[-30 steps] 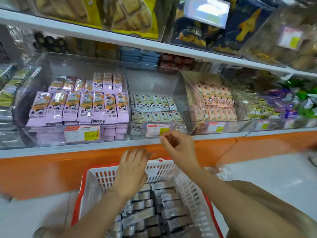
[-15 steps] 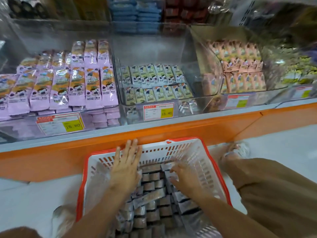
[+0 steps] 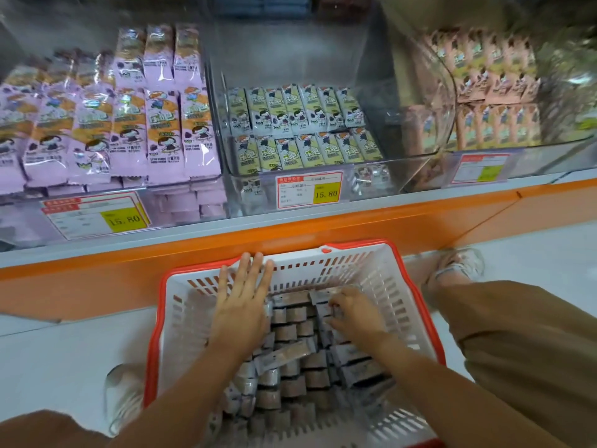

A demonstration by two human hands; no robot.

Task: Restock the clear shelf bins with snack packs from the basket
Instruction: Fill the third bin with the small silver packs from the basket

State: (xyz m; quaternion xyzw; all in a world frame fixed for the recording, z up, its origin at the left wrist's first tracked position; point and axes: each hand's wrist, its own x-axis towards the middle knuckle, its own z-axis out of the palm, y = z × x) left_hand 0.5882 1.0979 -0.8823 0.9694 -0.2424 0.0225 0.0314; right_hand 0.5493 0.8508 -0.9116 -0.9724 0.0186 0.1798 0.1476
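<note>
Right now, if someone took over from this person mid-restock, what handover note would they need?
Left hand: flat, fingers straight, over the far side of the basket.
Right hand: fingers curled on snack packs inside the basket, none lifted yet.
The basket is packed nearly full.
Done: the middle bin holds two front rows of green packs; its rear is bare.
Left: lift packs out and fill the bins.

Pale floor point(image 3: 64, 350) bearing red-rimmed basket point(image 3: 307, 261), shelf point(image 3: 193, 231) bearing clear bins point(image 3: 284, 59)
</note>
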